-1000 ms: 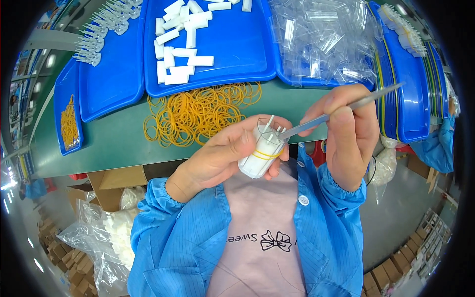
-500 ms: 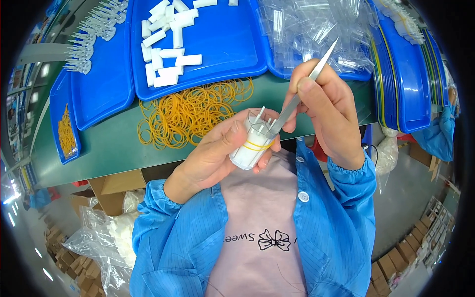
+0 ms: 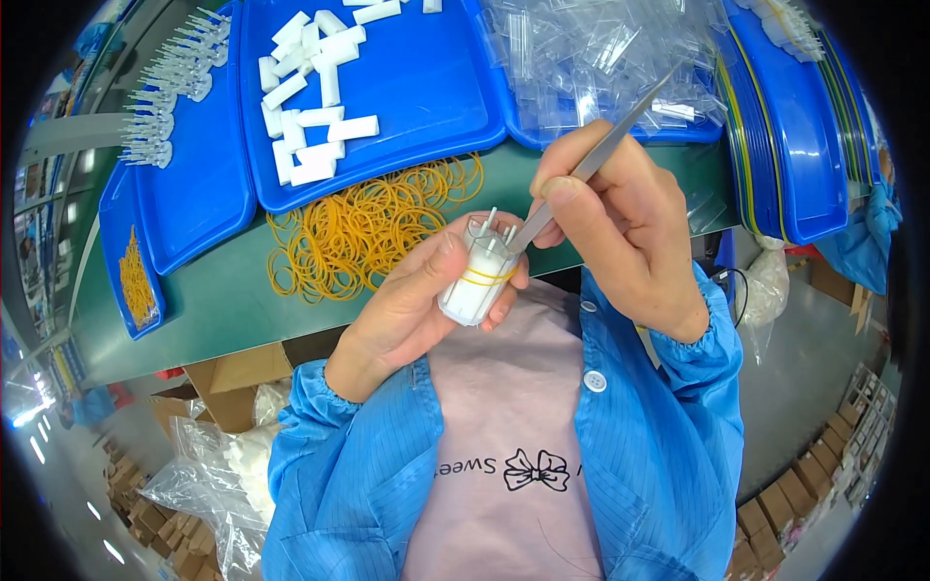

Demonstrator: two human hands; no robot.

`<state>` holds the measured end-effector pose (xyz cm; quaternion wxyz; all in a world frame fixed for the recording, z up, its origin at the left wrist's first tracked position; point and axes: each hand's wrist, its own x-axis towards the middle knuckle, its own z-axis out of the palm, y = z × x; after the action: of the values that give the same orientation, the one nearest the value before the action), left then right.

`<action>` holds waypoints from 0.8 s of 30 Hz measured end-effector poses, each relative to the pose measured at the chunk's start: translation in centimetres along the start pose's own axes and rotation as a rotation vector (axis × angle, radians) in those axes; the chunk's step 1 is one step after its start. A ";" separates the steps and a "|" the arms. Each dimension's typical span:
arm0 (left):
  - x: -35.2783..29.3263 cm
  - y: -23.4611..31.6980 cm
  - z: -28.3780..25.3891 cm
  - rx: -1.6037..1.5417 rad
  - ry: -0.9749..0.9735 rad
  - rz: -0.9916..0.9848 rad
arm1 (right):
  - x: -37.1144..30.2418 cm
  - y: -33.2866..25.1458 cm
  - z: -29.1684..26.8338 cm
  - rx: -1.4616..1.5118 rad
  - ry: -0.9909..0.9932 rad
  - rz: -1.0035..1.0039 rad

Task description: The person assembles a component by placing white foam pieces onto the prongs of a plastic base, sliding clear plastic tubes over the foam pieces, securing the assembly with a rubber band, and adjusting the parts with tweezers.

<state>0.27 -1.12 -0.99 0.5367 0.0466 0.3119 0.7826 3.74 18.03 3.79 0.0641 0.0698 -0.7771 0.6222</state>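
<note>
My left hand (image 3: 417, 281) is wrapped around a clear plastic tube bundle (image 3: 472, 296) with white filling inside. A yellow rubber band (image 3: 484, 277) circles it, and thin white prongs (image 3: 491, 225) stand up from its top. My right hand (image 3: 620, 218) grips metal tweezers (image 3: 599, 157) between thumb and fingers. One end of the tweezers points up and away to the right; the other reaches the rim of the bundle. Whether it touches a prong I cannot tell.
Past my hands lie a heap of yellow rubber bands (image 3: 363, 223), a blue tray (image 3: 426, 107) of white cylinders, and a tray of clear plastic pieces (image 3: 601, 58). White pronged parts (image 3: 160, 107) sit at far left. Stacked blue trays (image 3: 790, 145) stand at right.
Both hands, with the bundle and tweezers, have shifted slightly left in the view. The tweezers stay at the bundle's rim. The trays also appear shifted, as the head view moved a little.
</note>
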 end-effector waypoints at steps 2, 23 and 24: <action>0.1 -0.1 -0.4 -0.292 -0.117 -0.067 | -0.1 0.1 0.1 0.219 0.074 0.034; 0.7 -0.8 -0.2 -0.209 -0.112 -0.069 | -0.5 1.7 -0.3 0.425 0.083 0.153; 0.7 -0.7 0.0 -0.209 -0.113 -0.071 | -0.4 1.9 -0.4 0.439 0.057 0.181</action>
<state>0.51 -0.33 -1.58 0.5828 0.0233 0.1992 0.7875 3.83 18.79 2.01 0.0134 -0.0053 -0.6240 0.7813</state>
